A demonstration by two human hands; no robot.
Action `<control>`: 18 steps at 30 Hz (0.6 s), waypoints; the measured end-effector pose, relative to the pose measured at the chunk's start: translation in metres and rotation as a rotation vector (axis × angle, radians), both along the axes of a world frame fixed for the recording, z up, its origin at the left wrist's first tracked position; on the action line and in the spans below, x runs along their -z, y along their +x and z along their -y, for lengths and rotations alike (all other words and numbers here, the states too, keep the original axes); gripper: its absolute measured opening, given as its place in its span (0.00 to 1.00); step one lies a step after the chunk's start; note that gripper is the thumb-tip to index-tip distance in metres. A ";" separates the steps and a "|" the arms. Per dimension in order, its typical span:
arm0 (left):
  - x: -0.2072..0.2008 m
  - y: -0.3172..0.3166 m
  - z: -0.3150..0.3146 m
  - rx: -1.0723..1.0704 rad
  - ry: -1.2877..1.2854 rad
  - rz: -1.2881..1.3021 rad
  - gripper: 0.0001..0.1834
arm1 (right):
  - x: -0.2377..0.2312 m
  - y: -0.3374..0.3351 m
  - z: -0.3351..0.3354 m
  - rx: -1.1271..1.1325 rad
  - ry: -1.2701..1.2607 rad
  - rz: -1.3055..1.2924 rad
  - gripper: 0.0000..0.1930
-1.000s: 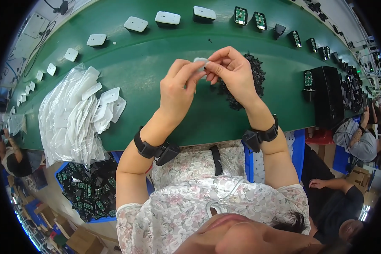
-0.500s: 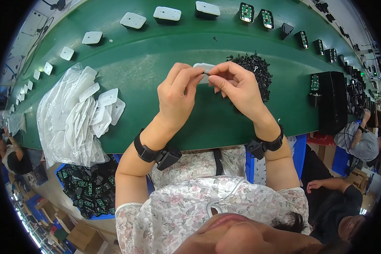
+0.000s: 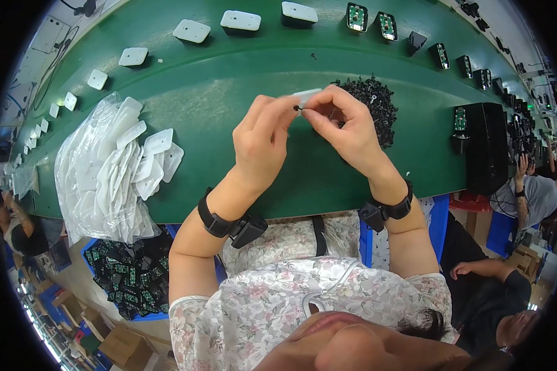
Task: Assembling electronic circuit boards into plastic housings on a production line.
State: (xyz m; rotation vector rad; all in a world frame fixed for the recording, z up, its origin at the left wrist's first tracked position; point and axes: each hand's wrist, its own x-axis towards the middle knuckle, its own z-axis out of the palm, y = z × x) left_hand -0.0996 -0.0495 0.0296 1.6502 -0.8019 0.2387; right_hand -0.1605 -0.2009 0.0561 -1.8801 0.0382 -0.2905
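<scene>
Over the green tabletop, I log: one thin white plastic plate, right hand grasping, newly tilted, for re-angling, I judge; one small black piece by the left hand, grip I cannot tell.

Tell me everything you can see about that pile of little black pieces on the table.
The pile is a loose, low heap of many small, black pieces, perhaps plastic, with a ragged edge and one tiny pale bit among them. It lies on the green tabletop, partly hidden by the right hand. Whether that hand touches it, I can't tell; individual shapes are too small to make out.
</scene>
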 end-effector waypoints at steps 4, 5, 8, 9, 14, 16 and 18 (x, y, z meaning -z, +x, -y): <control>-0.002 -0.002 0.002 0.138 -0.243 -0.616 0.10 | -0.003 -0.001 -0.004 0.053 -0.050 0.010 0.03; 0.000 0.000 0.001 0.139 -0.243 -0.616 0.10 | 0.000 -0.001 -0.004 0.063 -0.063 0.004 0.03; 0.005 0.006 -0.005 0.277 -0.199 -0.715 0.11 | -0.002 -0.001 -0.004 0.071 -0.118 -0.010 0.03; 0.005 0.006 -0.005 0.276 -0.188 -0.692 0.10 | -0.003 -0.001 -0.005 0.067 -0.159 -0.017 0.04; 0.003 0.004 -0.002 0.250 -0.177 -0.585 0.05 | -0.001 0.001 -0.001 0.069 0.059 -0.131 0.04; 0.001 0.003 -0.002 0.225 -0.149 -0.502 0.04 | 0.001 0.002 0.000 0.069 0.159 -0.155 0.04; 0.004 0.004 -0.002 0.228 -0.156 -0.452 0.03 | 0.002 0.002 -0.001 0.071 0.212 -0.166 0.04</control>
